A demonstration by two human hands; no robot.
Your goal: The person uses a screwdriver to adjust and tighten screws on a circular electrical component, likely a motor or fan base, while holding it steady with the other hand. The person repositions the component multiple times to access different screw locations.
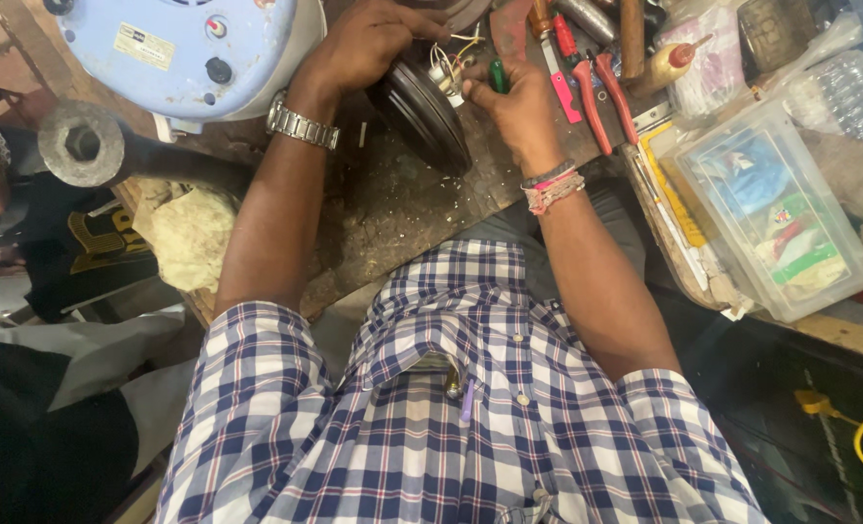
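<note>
My left hand (368,39), with a metal watch on its wrist, rests on top of a round black motor housing (422,114) that stands on edge on the worn workbench (383,218). My right hand (521,102), with pink thread bands at the wrist, is closed around a green-handled tool (497,76) right beside the housing. White and yellow wires (451,60) stick out of the housing between the two hands.
A pale blue appliance body (184,49) lies at top left, above a grey metal socket piece (82,144). Red-handled pliers (606,92) and other tools lie to the right. A clear plastic box (776,209) of small parts sits at the bench's right edge. A crumpled rag (191,233) lies left.
</note>
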